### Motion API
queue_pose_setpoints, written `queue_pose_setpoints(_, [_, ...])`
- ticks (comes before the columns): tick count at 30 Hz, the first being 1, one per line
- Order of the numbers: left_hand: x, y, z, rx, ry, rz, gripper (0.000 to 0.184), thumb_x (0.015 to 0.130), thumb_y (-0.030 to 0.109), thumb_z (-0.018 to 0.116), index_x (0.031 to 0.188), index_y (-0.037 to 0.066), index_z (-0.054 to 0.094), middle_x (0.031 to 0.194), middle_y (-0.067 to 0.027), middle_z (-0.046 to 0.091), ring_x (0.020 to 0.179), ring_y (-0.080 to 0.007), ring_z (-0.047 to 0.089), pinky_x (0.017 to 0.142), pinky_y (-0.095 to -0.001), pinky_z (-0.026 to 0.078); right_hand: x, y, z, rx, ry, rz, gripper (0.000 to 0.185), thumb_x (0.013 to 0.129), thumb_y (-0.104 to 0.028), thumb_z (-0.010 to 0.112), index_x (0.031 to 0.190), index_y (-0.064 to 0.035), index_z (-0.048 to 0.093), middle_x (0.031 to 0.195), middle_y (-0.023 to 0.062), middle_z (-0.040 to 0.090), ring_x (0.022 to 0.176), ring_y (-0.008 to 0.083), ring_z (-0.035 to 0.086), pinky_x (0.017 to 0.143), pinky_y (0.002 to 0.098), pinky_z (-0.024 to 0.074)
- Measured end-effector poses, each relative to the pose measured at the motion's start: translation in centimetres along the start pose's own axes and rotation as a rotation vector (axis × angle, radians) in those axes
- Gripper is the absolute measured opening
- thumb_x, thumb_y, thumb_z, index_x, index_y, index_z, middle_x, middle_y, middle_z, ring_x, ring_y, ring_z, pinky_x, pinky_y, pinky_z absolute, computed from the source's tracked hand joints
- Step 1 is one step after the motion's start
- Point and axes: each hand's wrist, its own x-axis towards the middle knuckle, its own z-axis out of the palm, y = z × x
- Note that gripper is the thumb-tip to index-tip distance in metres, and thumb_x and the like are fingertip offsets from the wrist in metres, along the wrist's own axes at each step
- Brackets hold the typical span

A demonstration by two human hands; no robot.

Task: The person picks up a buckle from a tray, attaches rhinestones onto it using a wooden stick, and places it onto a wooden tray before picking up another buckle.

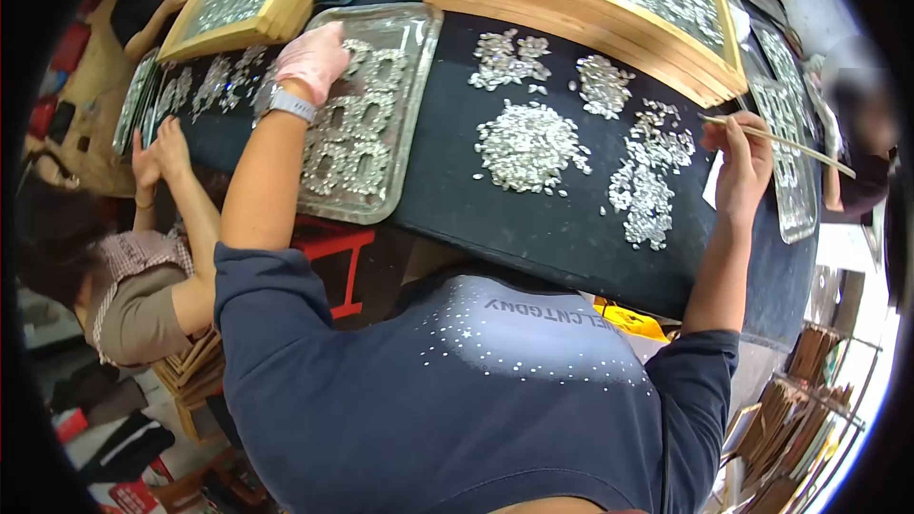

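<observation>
My left hand (317,59), in a pink glove with a watch at the wrist, is over the upper left of a clear plastic tray (419,67). Its fingers look curled; what they hold, if anything, is hidden. Inside the tray sit several rhinestone-studded ring-shaped pieces (368,112). My right hand (741,167) pinches a thin wooden stick (800,146) with a dark tip, at the right of the black tabletop. Left of that hand lie loose clear rhinestones (657,157), and a larger heap of rhinestones (531,146) is nearer the middle.
Wooden frames full of shiny pieces (581,14) line the back, with another wooden frame (252,0) at the upper left. More plastic trays (795,200) stand at the right edge. A co-worker's hands (162,152) are by the table at left. A red stool (333,252) is below.
</observation>
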Motion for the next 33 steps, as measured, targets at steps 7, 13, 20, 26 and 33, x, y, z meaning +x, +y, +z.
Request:
queue_pose_setpoints(7, [0.2, 0.4, -0.2, 0.001, -0.009, 0.016, 0.034, 0.079, 0.023, 0.049, 0.109, 0.009, 0.056, 0.11, -0.0186, 0.058, 0.099, -0.0339, 0.057, 0.085, -0.0403, 0.044, 0.0, 0.2, 0.3, 0.172, -0.016, 0.149, 0.011, 0.088, -0.011, 0.052, 0.095, -0.0018, 0.054, 0.08, 0.0123, 0.063, 0.065, 0.0156, 0.06, 0.06, 0.0252, 0.0479])
queue_pose_setpoints(13, [1.1, -2.3, 0.6, -0.458, -0.146, 0.002, 0.034, 0.076, 0.024, 0.055, 0.104, 0.006, 0.057, 0.096, -0.0108, 0.063, 0.081, -0.0229, 0.062, 0.072, -0.0365, 0.048, 0.0, 1.1, 0.5, 0.404, -0.085, 0.275, 0.013, 0.091, -0.013, 0.048, 0.096, -0.0025, 0.054, 0.086, 0.0159, 0.063, 0.067, 0.0174, 0.062, 0.059, 0.025, 0.049])
queue_pose_setpoints(20, [0.3, -4.8, 1.9, -1.612, -0.181, -0.166, 0.018, 0.079, 0.013, 0.057, 0.095, 0.007, 0.058, 0.091, -0.0035, 0.062, 0.084, -0.0173, 0.06, 0.061, -0.0343, 0.049, -0.3, 0.1, 2.0, 0.605, -0.08, 0.424, 0.011, 0.092, -0.012, 0.047, 0.097, -0.0049, 0.053, 0.096, 0.0194, 0.061, 0.08, 0.0197, 0.064, 0.065, 0.0242, 0.0522])
queue_pose_setpoints(26, [-4.8, -0.6, -1.6, -2.211, -0.345, -0.171, 0.013, 0.082, 0.005, 0.053, 0.093, -0.001, 0.054, 0.106, -0.012, 0.058, 0.095, -0.0246, 0.059, 0.064, -0.0354, 0.053, -0.8, 0.7, 2.5, 0.612, -0.072, 0.449, 0.013, 0.087, -0.003, 0.054, 0.099, -0.0072, 0.051, 0.101, 0.0191, 0.06, 0.085, 0.0195, 0.063, 0.069, 0.025, 0.0532])
queue_pose_setpoints(33, [-11.9, 6.0, -3.3, -2.617, -0.694, -0.025, 0.023, 0.084, 0.0, 0.046, 0.104, -0.01, 0.047, 0.119, -0.0225, 0.049, 0.102, -0.0315, 0.057, 0.077, -0.042, 0.055, -1.0, 0.7, 2.7, 0.596, -0.115, 0.392, 0.026, 0.082, 0.001, 0.059, 0.101, -0.0099, 0.044, 0.095, 0.0152, 0.059, 0.076, 0.0173, 0.06, 0.069, 0.0251, 0.0501])
